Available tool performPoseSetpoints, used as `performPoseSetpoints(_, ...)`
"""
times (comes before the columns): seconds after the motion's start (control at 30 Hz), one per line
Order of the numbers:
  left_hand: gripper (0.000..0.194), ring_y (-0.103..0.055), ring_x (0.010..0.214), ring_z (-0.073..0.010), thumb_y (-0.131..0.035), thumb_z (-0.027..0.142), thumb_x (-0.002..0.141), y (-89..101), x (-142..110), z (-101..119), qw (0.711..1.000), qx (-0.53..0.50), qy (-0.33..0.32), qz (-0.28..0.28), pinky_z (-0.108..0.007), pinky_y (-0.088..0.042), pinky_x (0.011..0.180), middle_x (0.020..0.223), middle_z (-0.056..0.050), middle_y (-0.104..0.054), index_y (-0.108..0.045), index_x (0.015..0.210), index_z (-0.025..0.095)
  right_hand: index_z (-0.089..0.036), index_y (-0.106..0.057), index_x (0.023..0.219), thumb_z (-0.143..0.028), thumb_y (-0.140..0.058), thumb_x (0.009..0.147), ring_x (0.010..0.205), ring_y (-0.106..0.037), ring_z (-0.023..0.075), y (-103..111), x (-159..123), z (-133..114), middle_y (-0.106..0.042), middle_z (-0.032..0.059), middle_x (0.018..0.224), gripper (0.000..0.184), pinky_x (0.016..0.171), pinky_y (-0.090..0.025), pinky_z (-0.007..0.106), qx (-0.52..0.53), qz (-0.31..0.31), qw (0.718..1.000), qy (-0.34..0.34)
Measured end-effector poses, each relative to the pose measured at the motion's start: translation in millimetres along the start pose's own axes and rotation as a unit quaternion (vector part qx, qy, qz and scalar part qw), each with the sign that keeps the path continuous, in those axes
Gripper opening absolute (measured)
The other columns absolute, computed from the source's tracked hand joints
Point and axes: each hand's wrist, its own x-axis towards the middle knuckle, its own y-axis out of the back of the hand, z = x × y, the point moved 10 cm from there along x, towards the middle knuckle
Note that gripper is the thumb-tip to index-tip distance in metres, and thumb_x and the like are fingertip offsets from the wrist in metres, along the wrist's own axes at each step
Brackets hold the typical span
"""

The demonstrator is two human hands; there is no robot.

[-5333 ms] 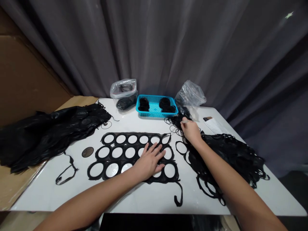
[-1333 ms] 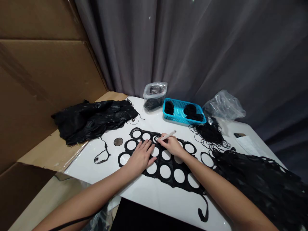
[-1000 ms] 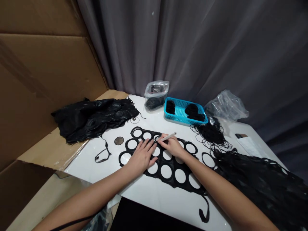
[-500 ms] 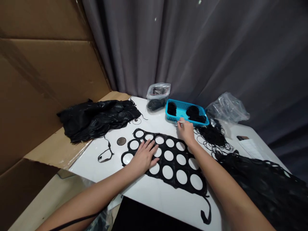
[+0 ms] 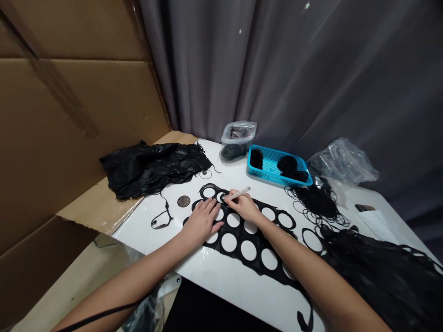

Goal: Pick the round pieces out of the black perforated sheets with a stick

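L hand [image 5: 202, 222] flat on holed blk sheet [image 5: 261, 235], fingers spread, gripping nothing. Sheet mid-frame on table, long axis upper L to lower R. R hand [image 5: 244, 206] closer to sheet's upper-L end, fingers pinching white pen [image 5: 237, 194], tip at rim of hole there.

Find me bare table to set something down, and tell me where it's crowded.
The widest patch of white tabletop runs along the front edge, below the perforated black sheet. A smaller one lies between the left black pile and that sheet, around a round disc. The right is crowded: tangled black loops and a heavy black pile.
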Motion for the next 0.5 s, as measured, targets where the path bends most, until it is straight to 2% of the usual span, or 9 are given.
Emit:
performPoseSetpoints(0.27, 0.053, -0.041, 0.141, -0.0331, -0.053, 0.044, 0.098, -2.7, -1.6, 0.1, 1.000, -0.003, -0.002, 0.010, -0.051, -0.034, 0.113, 0.148, -0.017, -0.049, -0.046, 0.142, 0.016, -0.022, -0.063, 0.083, -0.024, -0.057, 0.090, 0.086, -0.066, 0.0190, -7.0, 3.3, -6.1, -0.073, 0.0028, 0.091, 0.009, 0.080, -0.048, 0.031, -0.032, -0.020, 0.997, 0.060)
performPoseSetpoints(0.4, 0.053, -0.042, 0.140, -0.0332, -0.053, 0.044, 0.098, -3.9, -1.2, 0.2, 1.000, -0.003, 0.001, 0.007, -0.051, -0.034, 0.113, 0.148, -0.017, -0.048, -0.046, 0.143, 0.016, -0.022, -0.061, 0.087, -0.019, -0.056, 0.092, 0.089, -0.065, 0.0202, -13.7, -1.6, -16.1, -0.072, 0.0047, 0.095, 0.008, 0.082, -0.046, 0.033, -0.098, -0.028, 0.988, 0.120)
performPoseSetpoints(0.5, 0.053, -0.042, 0.140, -0.0331, -0.054, 0.043, 0.097, -3.6, -0.3, 0.6, 1.000, -0.003, 0.003, 0.002, -0.051, -0.033, 0.113, 0.148, -0.017, -0.049, -0.046, 0.142, 0.015, -0.021, -0.060, 0.088, -0.016, -0.053, 0.094, 0.090, -0.063, 0.0222, -26.5, -8.6, -25.2, -0.072, 0.0067, 0.094, 0.011, 0.083, -0.042, 0.036, -0.197, -0.050, 0.963, 0.176)
